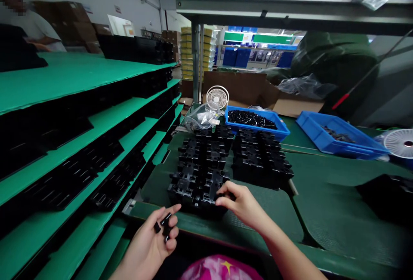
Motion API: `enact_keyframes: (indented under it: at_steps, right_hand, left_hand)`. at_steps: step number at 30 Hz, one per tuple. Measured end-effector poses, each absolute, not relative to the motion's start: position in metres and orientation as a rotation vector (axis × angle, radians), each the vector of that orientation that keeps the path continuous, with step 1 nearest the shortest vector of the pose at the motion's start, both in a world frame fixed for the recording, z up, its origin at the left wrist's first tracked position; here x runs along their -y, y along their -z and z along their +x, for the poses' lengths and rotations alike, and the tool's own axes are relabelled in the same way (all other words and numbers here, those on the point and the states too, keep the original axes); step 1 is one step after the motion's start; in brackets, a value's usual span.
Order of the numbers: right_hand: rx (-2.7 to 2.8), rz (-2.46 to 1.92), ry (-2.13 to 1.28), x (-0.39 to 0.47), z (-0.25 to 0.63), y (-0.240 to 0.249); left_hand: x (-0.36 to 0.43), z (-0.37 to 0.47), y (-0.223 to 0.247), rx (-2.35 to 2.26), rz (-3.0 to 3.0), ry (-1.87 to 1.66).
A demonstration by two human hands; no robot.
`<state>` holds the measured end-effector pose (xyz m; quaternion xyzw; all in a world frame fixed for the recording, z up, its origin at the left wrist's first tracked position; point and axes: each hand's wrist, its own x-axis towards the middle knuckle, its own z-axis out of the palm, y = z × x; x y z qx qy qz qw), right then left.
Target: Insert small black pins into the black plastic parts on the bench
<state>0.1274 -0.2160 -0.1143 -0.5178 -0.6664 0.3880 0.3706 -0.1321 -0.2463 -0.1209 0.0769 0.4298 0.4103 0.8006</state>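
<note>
Several small black plastic pieces (166, 224) lie in my left hand (158, 235), palm up, with the fingers curled around them. My right hand (237, 202) is at the near right corner of a block of black moulded housings (196, 185). Its thumb and fingers are pinched on a small black piece (226, 195), partly hidden by the fingers. Whether that piece touches the housing I cannot tell. A second group of black housings (258, 155) stands just behind and to the right on the green work surface (258, 204).
A blue bin (284, 133) of small black parts stands behind the housings, a second blue bin (361, 149) to its right. Green shelves (80, 142) loaded with black parts rise on the left. A white fan (217, 97) stands at the back. A person (41, 26) is at far left.
</note>
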Motion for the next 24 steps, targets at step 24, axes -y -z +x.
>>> enact_keyframes:
  at_steps: [24]
  right_hand:
    - [2.014, -1.308, -0.811, 0.212, 0.142, 0.117]
  left_hand:
    - [0.256, -0.125, 0.13, -1.014, 0.237, -0.862]
